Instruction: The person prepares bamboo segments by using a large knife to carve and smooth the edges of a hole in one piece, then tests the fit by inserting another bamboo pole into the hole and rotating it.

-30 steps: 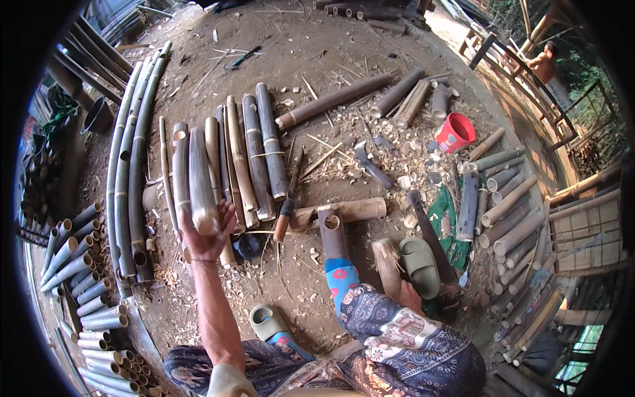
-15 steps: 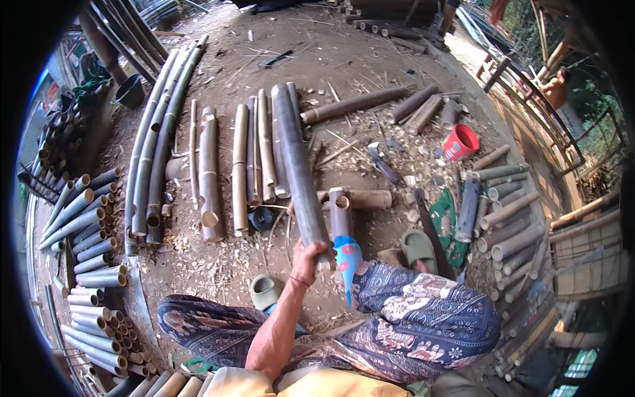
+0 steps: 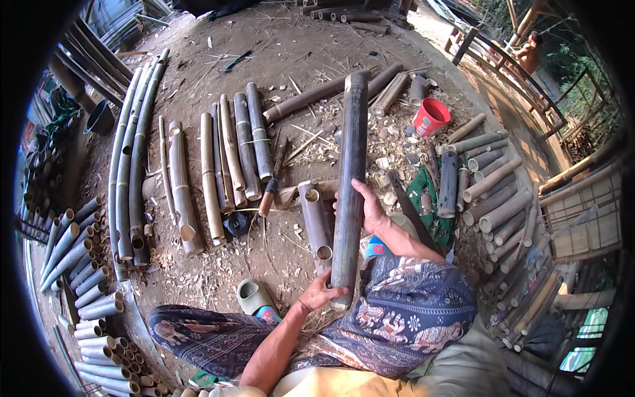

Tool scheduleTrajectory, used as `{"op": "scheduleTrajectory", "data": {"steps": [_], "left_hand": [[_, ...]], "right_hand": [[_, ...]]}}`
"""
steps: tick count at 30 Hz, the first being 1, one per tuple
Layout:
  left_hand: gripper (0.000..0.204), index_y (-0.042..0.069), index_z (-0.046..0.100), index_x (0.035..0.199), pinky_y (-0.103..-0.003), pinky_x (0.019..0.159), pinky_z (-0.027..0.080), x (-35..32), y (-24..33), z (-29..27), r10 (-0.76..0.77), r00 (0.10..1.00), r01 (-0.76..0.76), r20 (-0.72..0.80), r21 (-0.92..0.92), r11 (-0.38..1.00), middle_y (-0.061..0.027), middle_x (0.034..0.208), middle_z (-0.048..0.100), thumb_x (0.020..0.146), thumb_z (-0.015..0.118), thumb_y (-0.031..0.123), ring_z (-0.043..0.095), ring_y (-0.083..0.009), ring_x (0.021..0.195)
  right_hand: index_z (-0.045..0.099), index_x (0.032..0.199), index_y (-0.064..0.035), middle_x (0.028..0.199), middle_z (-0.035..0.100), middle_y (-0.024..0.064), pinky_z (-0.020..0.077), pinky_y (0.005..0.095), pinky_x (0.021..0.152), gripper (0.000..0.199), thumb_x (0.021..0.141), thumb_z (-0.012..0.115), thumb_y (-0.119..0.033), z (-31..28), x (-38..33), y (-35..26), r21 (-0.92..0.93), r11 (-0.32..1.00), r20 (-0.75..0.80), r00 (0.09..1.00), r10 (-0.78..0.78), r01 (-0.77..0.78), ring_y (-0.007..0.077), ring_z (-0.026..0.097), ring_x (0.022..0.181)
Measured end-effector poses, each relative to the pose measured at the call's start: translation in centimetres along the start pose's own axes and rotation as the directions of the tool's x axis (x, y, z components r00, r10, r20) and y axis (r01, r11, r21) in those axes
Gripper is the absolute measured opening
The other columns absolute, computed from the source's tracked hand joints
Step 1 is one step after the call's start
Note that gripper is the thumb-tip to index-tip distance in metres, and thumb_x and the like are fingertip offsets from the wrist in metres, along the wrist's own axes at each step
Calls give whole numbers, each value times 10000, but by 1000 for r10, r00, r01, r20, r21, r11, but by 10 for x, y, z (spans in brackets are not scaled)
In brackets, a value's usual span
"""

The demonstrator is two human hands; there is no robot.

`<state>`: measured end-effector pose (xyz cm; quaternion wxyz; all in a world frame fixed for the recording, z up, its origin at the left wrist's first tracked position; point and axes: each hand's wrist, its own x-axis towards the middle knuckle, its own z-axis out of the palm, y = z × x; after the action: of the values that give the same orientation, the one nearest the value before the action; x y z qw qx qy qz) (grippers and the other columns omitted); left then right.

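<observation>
Gripping the long dark bamboo pole (image 3: 350, 178) w/ left hand (image 3: 322, 291) clenched at its near end and right hand (image 3: 370, 210) wrapped mid-length, you've got it raised over your lap — prob. stiff, smooth, top-heavy, so keep hands spread.

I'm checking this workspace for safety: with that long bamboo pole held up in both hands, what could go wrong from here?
The long bamboo pole is gripped only at its near end by the left hand and mid-length by the right hand; its far end could swing into the red bucket. If it slips, it may land on the short bamboo tube or the person's knee.
</observation>
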<state>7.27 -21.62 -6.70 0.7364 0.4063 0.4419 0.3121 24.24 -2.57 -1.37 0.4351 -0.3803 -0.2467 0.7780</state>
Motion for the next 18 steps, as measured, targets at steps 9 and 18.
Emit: {"op": "scheduleTrajectory", "data": {"steps": [9, 18], "left_hand": [[838, -114, 502, 1230, -448, 927, 461, 92, -24, -60, 141, 725, 317, -674, 508, 801, -319, 1139, 575, 741, 748, 520, 579, -403, 1063], [664, -52, 497, 1167, -339, 747, 545, 117, 4, -74, -25, 775, 83, -632, 63, 995, -146, 973, 655, 679, 819, 261, 653, -224, 823]], "right_hand": [[550, 1132, -54, 877, 591, 54, 473, 303, 735, 407, 910, 563, -396, -59, 23, 87, -309, 930, -246, 928, -278, 197, 131, 570, 793], [348, 1346, 33, 1167, 542, 297, 442, 459, 910, 784, 838, 645, -485, -78, 6, 135, -752, 659, -233, 923, -307, 30, 414, 549, 1091]]}}
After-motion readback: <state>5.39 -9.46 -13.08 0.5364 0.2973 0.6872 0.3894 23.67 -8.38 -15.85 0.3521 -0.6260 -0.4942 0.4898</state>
